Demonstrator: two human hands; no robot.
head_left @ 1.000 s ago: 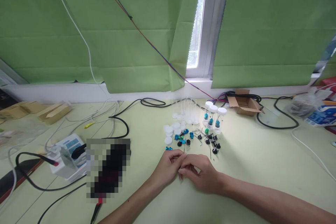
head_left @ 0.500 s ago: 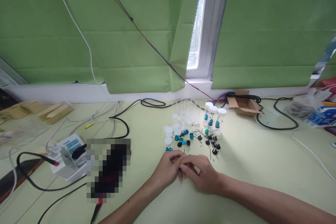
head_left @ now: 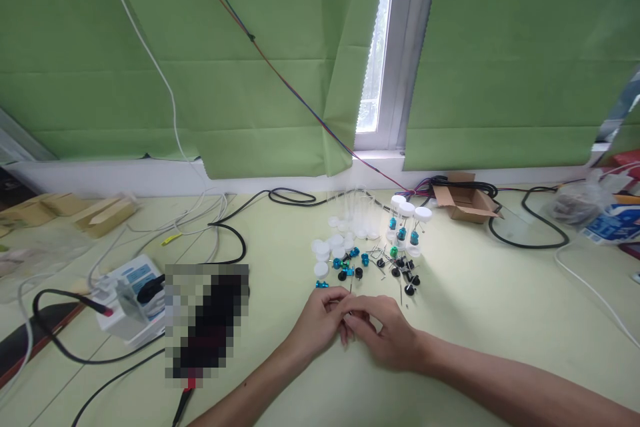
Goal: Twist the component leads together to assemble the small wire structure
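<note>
My left hand [head_left: 317,320] and my right hand [head_left: 390,333] meet over the table, fingertips pinched together. Both are closed; what sits between them is mostly hidden by the fingers. A thin dark rod [head_left: 351,283] shows just above the fingertips; I cannot tell whether it is held or lies behind them. Just beyond the hands are blue metal pieces [head_left: 365,259], a green piece [head_left: 394,251], black round parts [head_left: 410,289] and thin metal pins [head_left: 401,293]. White round caps [head_left: 321,270] lie to the left of these parts.
Behind the parts stand clear tubes [head_left: 363,217] and white-capped tubes holding blue pieces [head_left: 415,237]. An open cardboard box [head_left: 465,203] is at the back right, among black cables [head_left: 540,245]. At left are a white power strip [head_left: 133,307] and a pixelated dark object [head_left: 207,323].
</note>
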